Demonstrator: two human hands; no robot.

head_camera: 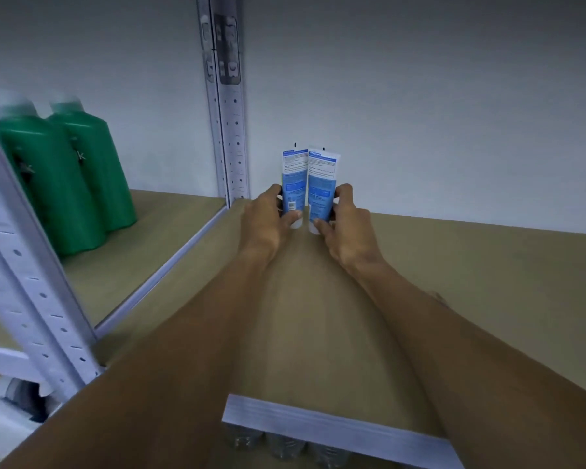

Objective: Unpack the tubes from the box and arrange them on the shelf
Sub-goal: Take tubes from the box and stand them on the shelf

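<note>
Two blue and white tubes stand upright, caps down, side by side at the back of the brown shelf board (454,282), close to the wall. My left hand (268,220) grips the left tube (294,184), thumb on its lower front. My right hand (344,225) grips the right tube (322,187) in the same way. Both arms reach straight forward over the shelf. The two tubes touch along their inner edges. The box is out of view.
Two green bottles (68,177) stand on the neighbouring shelf bay to the left. A white perforated upright (229,130) rises at the back, another upright (24,265) at the front left. The shelf's white front edge (318,424) has clear bottles beneath it.
</note>
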